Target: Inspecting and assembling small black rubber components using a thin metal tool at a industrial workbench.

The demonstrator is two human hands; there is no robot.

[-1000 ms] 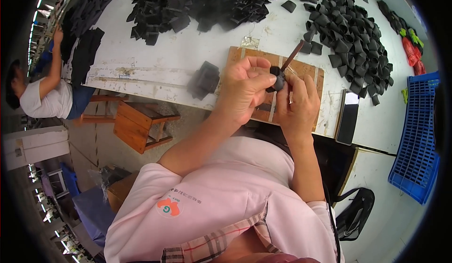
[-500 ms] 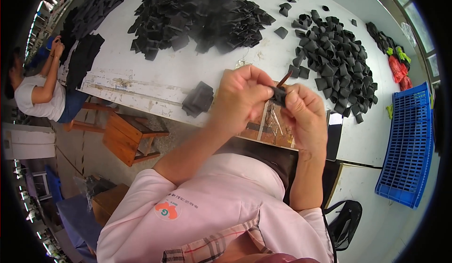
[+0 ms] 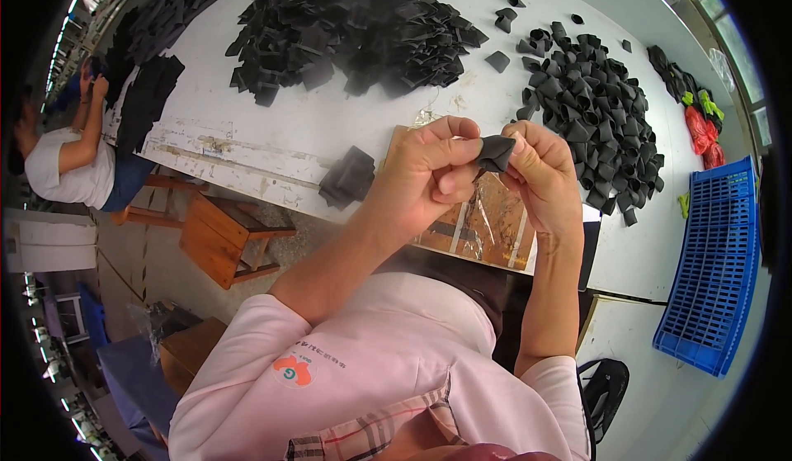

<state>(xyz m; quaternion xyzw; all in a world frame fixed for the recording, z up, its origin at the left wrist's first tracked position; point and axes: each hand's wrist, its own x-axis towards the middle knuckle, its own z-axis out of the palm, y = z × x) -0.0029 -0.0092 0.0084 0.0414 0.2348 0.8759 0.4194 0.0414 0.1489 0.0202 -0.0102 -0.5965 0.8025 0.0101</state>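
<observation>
Between my two hands, above the near table edge, is a small black fabric piece (image 3: 496,154) with a pointed lower end. My left hand (image 3: 429,164) pinches its left side between thumb and forefinger, the other fingers curled. On its right side the thumb and fingers of my right hand (image 3: 540,166) close. Below them a brown wooden board (image 3: 487,228) with strips of tape lies at the table edge. A short stack of flat black pieces (image 3: 347,178) rests left of my left wrist.
A big heap of flat black pieces (image 3: 330,36) covers the far table, and rolled black pieces (image 3: 598,110) pile up at the right. A blue plastic crate (image 3: 709,271) stands at far right. On the left are a wooden stool (image 3: 219,242) and a seated person (image 3: 70,160).
The black piece, bunched between my fingers before, now shows a broader face. A thin dark brown stick that poked up beside it no longer shows. My right hand has turned and shifted slightly.
</observation>
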